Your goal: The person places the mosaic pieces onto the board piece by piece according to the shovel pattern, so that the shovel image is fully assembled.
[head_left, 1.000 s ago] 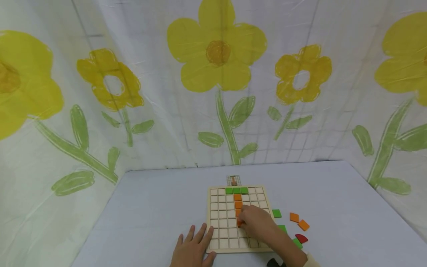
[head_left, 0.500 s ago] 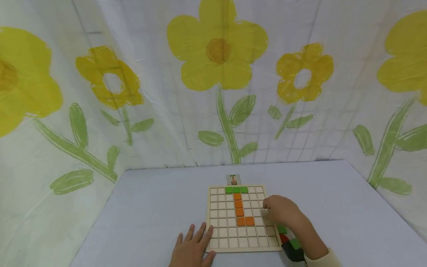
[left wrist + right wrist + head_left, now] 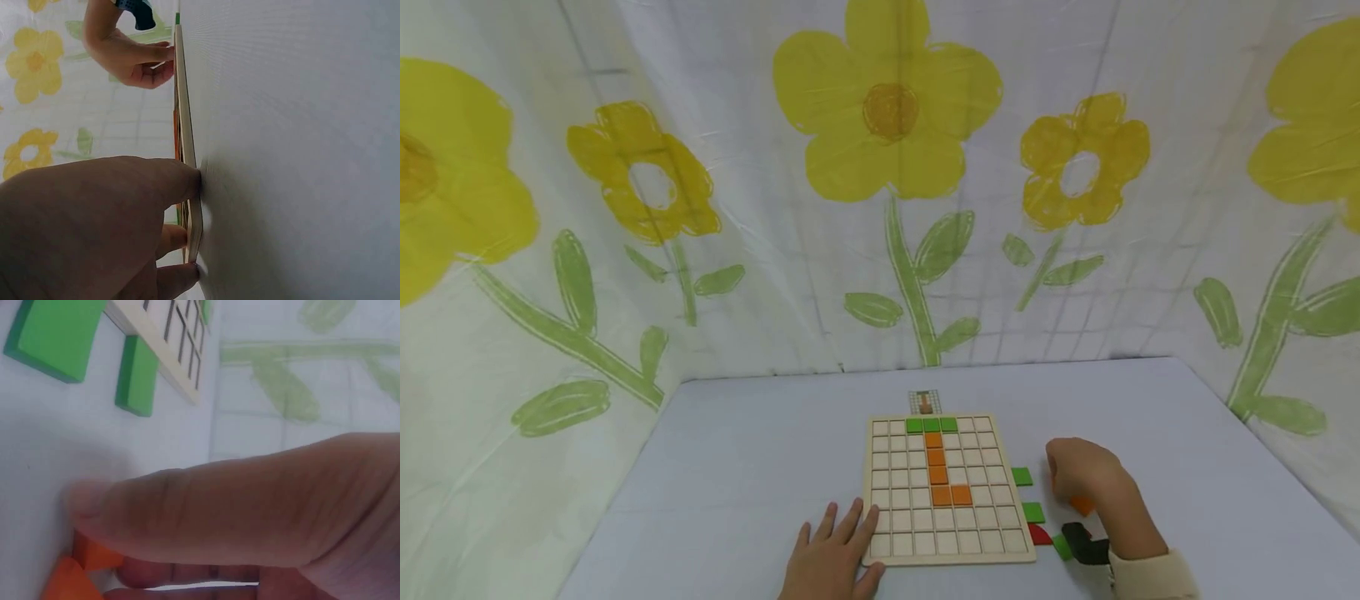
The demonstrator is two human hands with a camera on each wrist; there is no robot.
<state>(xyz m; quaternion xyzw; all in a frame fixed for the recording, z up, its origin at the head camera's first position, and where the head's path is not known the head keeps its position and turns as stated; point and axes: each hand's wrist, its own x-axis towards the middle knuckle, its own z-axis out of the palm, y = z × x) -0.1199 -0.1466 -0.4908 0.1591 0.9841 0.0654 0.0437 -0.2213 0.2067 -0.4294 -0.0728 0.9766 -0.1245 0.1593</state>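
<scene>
A: Which step is this?

B: Fetching a tile, I'd say. The right hand (image 3: 1082, 471) is down on the white table (image 3: 760, 450), right of the square, pale wooden grid board (image 3: 955, 562). Its thumb and fingers bend around a loose orange square tile (image 3: 95, 555) — whether they actually grip it, I can't tell. Another loose orange square tile (image 3: 70, 584) lies just beside.

A: And the left hand (image 3: 831, 554)?

B: Fingers spread, grasping nothing, touching the board's near left corner, perhaps to steady it.

A: What's laid so far?

B: A row of three green square tiles (image 3: 932, 425) at the far edge, four orange square tiles (image 3: 936, 457) in a column below, and a fifth orange tile (image 3: 961, 495) right of the lowest.

A: Next?

B: A sure pinch, a lift clear of the neighbour, then probably the column's foot — the small printed card (image 3: 924, 402) behind seems to widen there, though it's too tiny to count cells.
</scene>
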